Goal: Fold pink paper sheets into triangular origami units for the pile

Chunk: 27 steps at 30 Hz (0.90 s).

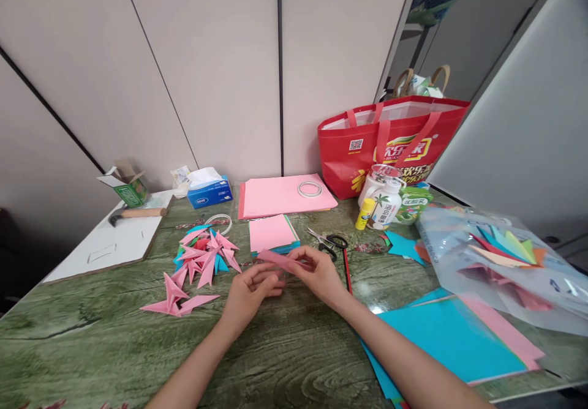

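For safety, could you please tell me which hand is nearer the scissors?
Right. The right hand is just on the near side of the scissors; the left hand is farther off, leftward.

Hammer (142,212): on the board (117,243), your far left
Folded stars (209,261): your left
Paper strip (278,260): before the paper pile (271,232)
Sheets (271,198): behind that pile
Tote bag (362,159): behind the bottle (386,206), your right

the tabletop (114,341) is lit moderately, with soft shadows. white glare is reflected from it just right of the right grip (319,271). farther right, the plastic bag (441,259) is marked by sheen. far left of the grip, the wall (37,170) is dimmed and its seams (55,112) are slanted by wide-angle distortion.
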Each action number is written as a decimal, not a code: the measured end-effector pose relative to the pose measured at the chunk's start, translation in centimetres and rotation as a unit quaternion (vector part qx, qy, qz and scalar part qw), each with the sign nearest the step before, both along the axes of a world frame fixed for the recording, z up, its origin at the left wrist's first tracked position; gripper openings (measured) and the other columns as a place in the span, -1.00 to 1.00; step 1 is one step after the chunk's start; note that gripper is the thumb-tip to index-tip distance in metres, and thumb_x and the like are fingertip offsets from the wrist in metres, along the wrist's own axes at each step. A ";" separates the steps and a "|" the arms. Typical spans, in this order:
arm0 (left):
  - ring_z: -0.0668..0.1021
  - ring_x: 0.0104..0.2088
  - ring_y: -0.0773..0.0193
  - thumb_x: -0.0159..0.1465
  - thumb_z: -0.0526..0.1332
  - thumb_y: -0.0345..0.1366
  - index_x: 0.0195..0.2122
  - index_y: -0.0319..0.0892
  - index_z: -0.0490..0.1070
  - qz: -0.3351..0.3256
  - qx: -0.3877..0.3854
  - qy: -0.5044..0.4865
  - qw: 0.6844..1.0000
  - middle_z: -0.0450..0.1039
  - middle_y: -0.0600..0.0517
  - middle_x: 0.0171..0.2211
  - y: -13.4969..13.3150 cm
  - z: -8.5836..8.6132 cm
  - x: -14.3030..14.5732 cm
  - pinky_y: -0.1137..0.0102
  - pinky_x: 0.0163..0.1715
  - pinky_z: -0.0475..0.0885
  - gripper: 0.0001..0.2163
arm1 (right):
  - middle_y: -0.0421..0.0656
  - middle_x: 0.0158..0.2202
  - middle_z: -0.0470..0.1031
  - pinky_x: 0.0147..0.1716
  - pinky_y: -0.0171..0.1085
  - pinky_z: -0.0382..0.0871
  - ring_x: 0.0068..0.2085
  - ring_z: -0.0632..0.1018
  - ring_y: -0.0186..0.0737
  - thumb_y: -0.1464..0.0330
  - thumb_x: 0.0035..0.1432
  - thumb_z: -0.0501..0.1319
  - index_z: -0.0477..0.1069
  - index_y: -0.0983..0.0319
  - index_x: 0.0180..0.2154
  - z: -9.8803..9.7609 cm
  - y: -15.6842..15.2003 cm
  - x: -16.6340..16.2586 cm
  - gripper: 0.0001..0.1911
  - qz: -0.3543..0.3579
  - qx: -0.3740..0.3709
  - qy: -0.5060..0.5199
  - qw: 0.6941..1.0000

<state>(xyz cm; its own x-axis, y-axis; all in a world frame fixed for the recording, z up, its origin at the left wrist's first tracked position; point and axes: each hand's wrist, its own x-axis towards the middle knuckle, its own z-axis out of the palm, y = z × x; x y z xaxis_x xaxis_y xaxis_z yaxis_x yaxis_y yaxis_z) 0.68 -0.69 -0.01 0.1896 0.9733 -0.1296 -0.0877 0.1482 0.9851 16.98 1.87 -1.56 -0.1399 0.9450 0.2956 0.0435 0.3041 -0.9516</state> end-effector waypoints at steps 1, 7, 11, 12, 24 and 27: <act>0.56 -0.28 0.11 0.02 0.27 -0.26 -0.22 -0.28 0.38 0.001 0.007 -0.009 1.000 0.54 -0.11 -0.27 0.0 -0.1 0.0 0.23 -0.28 0.49 -0.69 | -0.13 -0.35 0.45 -0.30 -0.27 0.36 -0.29 0.47 -0.23 0.33 -0.02 0.19 0.36 0.25 -0.42 0.1 -0.3 -0.2 -0.89 0.025 0.015 -0.002 1.000; 0.55 -0.26 0.14 0.03 0.26 -0.33 -0.25 -0.25 0.43 0.000 0.054 -0.001 0.999 0.54 -0.04 -0.26 0.3 -0.2 -0.3 0.31 -0.25 0.46 -0.76 | -0.10 -0.16 0.40 -0.12 -0.19 0.25 -0.12 0.42 -0.16 0.35 -0.21 0.36 0.43 0.20 -0.33 0.7 -1.1 -0.5 -0.71 0.075 0.102 -0.073 0.989; 0.56 -0.31 0.15 0.01 0.26 -0.35 -0.26 -0.27 0.44 0.015 0.051 -0.006 0.999 0.54 -0.06 -0.26 0.5 -0.2 -0.4 0.32 -0.32 0.48 -0.76 | -0.09 -0.17 0.39 -0.15 -0.20 0.28 -0.13 0.42 -0.17 0.35 -0.18 0.35 0.43 0.19 -0.32 0.5 -1.0 -0.6 -0.72 0.066 0.088 -0.066 0.992; 0.56 -0.32 0.16 0.00 0.27 -0.36 -0.28 -0.27 0.44 0.024 0.052 -0.003 0.998 0.54 -0.07 -0.26 0.5 -0.2 -0.4 0.33 -0.33 0.48 -0.77 | -0.09 -0.17 0.39 -0.15 -0.19 0.28 -0.13 0.42 -0.17 0.36 -0.18 0.35 0.43 0.19 -0.32 0.4 -1.0 -0.6 -0.72 0.068 0.083 -0.063 0.992; 0.57 -0.37 0.16 -0.05 0.30 -0.34 -0.32 -0.25 0.45 0.055 0.057 -0.003 0.997 0.56 -0.04 -0.34 0.7 -0.6 -0.7 0.36 -0.42 0.49 -0.77 | -0.12 -0.19 0.38 -0.17 -0.21 0.36 -0.14 0.43 -0.17 0.39 -0.20 0.34 0.39 0.23 -0.27 0.0 -1.0 -1.0 -0.65 0.137 -0.033 0.080 0.987; 0.56 -0.36 0.17 -0.03 0.29 -0.33 -0.31 -0.24 0.45 0.050 0.063 0.000 0.997 0.55 -0.03 -0.34 0.7 -0.5 -0.7 0.37 -0.42 0.49 -0.77 | -0.13 -0.19 0.38 -0.17 -0.21 0.37 -0.15 0.43 -0.18 0.38 -0.20 0.34 0.38 0.22 -0.25 -0.2 -0.9 -1.0 -0.63 0.140 -0.042 0.085 0.986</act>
